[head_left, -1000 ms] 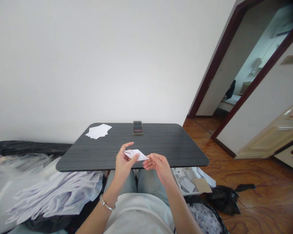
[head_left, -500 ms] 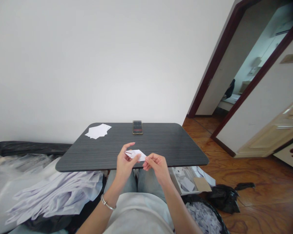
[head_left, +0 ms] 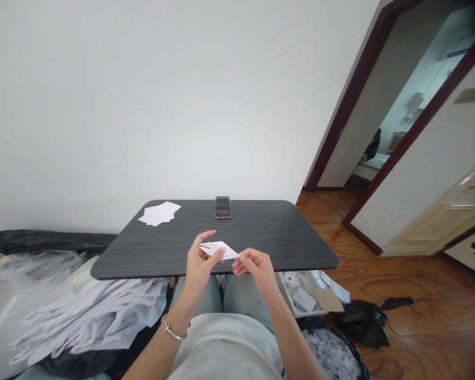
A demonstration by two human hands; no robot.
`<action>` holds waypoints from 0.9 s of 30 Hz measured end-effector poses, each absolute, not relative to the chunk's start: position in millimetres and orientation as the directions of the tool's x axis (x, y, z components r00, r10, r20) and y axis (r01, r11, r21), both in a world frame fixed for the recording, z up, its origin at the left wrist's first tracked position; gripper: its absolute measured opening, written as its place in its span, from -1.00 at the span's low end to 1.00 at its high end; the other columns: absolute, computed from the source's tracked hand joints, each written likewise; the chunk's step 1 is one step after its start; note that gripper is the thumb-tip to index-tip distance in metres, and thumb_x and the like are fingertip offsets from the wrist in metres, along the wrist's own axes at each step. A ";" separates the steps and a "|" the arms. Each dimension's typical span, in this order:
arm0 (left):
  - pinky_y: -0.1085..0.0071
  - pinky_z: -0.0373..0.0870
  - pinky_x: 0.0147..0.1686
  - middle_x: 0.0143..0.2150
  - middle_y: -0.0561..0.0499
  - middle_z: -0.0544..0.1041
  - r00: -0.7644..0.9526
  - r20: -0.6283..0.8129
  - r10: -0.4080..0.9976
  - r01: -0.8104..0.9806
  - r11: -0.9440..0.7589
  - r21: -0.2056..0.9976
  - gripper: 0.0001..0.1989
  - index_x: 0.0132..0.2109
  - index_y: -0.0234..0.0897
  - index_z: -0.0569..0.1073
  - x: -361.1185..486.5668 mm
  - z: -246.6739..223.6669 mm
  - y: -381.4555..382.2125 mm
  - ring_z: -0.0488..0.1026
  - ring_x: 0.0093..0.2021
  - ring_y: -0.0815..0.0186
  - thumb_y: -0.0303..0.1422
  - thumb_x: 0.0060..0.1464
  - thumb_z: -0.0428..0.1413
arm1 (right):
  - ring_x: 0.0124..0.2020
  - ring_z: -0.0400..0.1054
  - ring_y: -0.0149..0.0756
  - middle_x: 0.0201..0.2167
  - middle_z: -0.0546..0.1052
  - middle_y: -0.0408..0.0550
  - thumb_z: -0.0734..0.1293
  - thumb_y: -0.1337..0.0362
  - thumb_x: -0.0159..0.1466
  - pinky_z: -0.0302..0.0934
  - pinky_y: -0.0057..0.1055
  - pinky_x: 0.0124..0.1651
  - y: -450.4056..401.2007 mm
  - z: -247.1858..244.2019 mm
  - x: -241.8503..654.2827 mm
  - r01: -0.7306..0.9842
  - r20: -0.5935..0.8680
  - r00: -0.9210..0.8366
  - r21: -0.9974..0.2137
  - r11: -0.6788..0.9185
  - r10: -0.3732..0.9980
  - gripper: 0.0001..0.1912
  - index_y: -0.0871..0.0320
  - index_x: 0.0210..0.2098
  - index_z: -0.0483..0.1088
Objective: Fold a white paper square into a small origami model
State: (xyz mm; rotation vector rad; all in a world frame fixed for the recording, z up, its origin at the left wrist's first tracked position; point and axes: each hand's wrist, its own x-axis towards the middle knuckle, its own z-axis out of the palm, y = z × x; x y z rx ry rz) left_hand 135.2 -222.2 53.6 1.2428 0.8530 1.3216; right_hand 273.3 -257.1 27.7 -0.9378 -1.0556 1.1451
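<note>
A small folded piece of white paper (head_left: 226, 249), pointed at both ends, is held between my hands above the front part of the dark table. My left hand (head_left: 201, 258) grips its left part, thumb on top and index finger stretched out past it. A slit shows between the layers at the paper's left end. With thumb and fingers, my right hand (head_left: 256, 265) pinches the right tip. Several white paper sheets (head_left: 158, 214) lie in a loose pile at the table's back left.
A phone (head_left: 223, 207) stands at the back of the dark table (head_left: 269, 227). Right of my legs are a box of papers (head_left: 301, 295) and a black bag of paper pieces (head_left: 330, 351). White cloth-like folds (head_left: 98, 314) lie at left. A black plastic bag (head_left: 364, 319) rests on the floor.
My left hand and the folded paper have shifted slightly left. More of the paper's right end shows between my hands. My right hand has hardly moved.
</note>
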 end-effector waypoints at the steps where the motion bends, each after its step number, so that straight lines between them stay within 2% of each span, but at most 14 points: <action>1: 0.51 0.37 -0.52 -0.46 0.08 0.40 0.125 0.194 0.973 -0.225 -0.163 0.961 -0.53 -0.06 -0.31 0.26 135.4 53.7 -222.2 0.36 -0.51 0.43 -0.41 -0.19 0.17 | -0.65 0.34 -0.45 -0.63 0.49 -0.11 0.32 0.15 0.07 0.25 -0.53 -0.57 -257.2 28.2 272.9 -0.224 0.161 0.102 -0.958 0.181 0.982 -0.78 0.20 -0.55 0.40; 5: 0.51 0.37 -0.52 -0.47 0.08 0.40 0.122 0.191 0.974 -0.225 -0.161 0.961 -0.53 -0.06 -0.31 0.26 135.3 53.5 -222.2 0.36 -0.51 0.42 -0.40 -0.19 0.17 | -0.66 0.34 -0.44 -0.65 0.49 -0.11 0.32 0.15 0.07 0.26 -0.52 -0.56 -256.9 28.5 273.3 -0.188 0.172 0.121 -0.963 0.193 0.978 -0.76 0.21 -0.56 0.40; 12: 0.51 0.38 -0.52 -0.46 0.08 0.40 0.127 0.198 0.972 -0.221 -0.167 0.961 -0.53 -0.06 -0.31 0.26 134.9 52.0 -222.2 0.37 -0.51 0.43 -0.40 -0.18 0.17 | -0.62 0.37 -0.42 -0.61 0.50 -0.08 0.27 0.11 0.11 0.28 -0.50 -0.53 -256.9 28.5 276.6 -0.210 0.170 0.051 -0.962 0.177 0.984 -0.72 0.22 -0.52 0.41; 19: 0.51 0.39 -0.55 -0.49 0.12 0.36 0.135 0.187 0.973 -0.217 -0.155 0.964 -0.52 -0.08 -0.29 0.27 138.1 51.2 -223.3 0.37 -0.53 0.42 -0.40 -0.23 0.19 | -0.65 0.34 -0.43 -0.64 0.48 -0.11 0.33 0.18 0.06 0.26 -0.52 -0.56 -256.7 29.7 271.4 -0.175 0.165 0.077 -0.969 0.176 0.983 -0.79 0.22 -0.54 0.40; 27: 0.53 0.37 -0.54 -0.48 0.11 0.38 0.139 0.192 0.971 -0.217 -0.160 0.963 -0.50 -0.07 -0.31 0.26 136.5 50.3 -221.6 0.36 -0.54 0.44 -0.40 -0.22 0.19 | -0.59 0.39 -0.40 -0.59 0.51 -0.09 0.29 0.18 0.10 0.28 -0.50 -0.52 -256.7 29.4 276.7 -0.241 0.149 -0.027 -0.960 0.139 0.988 -0.78 0.22 -0.45 0.43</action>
